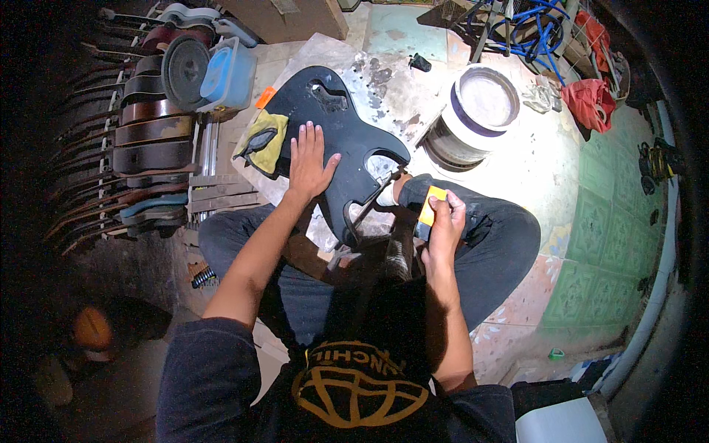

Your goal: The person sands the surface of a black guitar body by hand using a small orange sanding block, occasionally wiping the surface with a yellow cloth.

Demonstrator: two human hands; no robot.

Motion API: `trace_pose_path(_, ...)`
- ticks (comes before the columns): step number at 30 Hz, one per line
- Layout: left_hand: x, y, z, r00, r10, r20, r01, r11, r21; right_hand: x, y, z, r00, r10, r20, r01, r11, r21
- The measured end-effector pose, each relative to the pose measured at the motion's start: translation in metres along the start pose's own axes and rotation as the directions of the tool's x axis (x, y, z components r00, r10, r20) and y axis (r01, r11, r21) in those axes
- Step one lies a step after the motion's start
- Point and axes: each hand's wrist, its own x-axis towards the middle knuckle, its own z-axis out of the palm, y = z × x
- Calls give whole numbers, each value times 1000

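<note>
A black electric guitar body lies flat in front of me, its two horns pointing to the right and toward me. My left hand rests palm down on its face with fingers stretched out. Off its right side, above my bent leg, my right hand grips a small yellow block that looks like a sanding block, dark at the lower end. Beside my left hand, a yellow cloth with a dark patch lies at the body's left edge. The block's underside is hidden.
A round bucket stands right of the guitar body on a stained sheet. Several guitars are racked along the left, near a blue plastic tub and a dark round lid. Blue hose and red cloth lie at the far right.
</note>
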Motion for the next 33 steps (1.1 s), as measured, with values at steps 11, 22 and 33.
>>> trace_pose_path(11,-50,66,-16,762,582,285,-511,810,-287,-1,-2,0,1000,30,-5,-30,1000,2)
trace_pose_path(22,45,72,2,998,22,65,-25,999,32,-2,-6,0,999,35,-16,-35,999,-1)
trace_pose_path(33,71,3,16,934,-347,-87,348,938,-6,2,2,-1,998,58,28,-59,998,13)
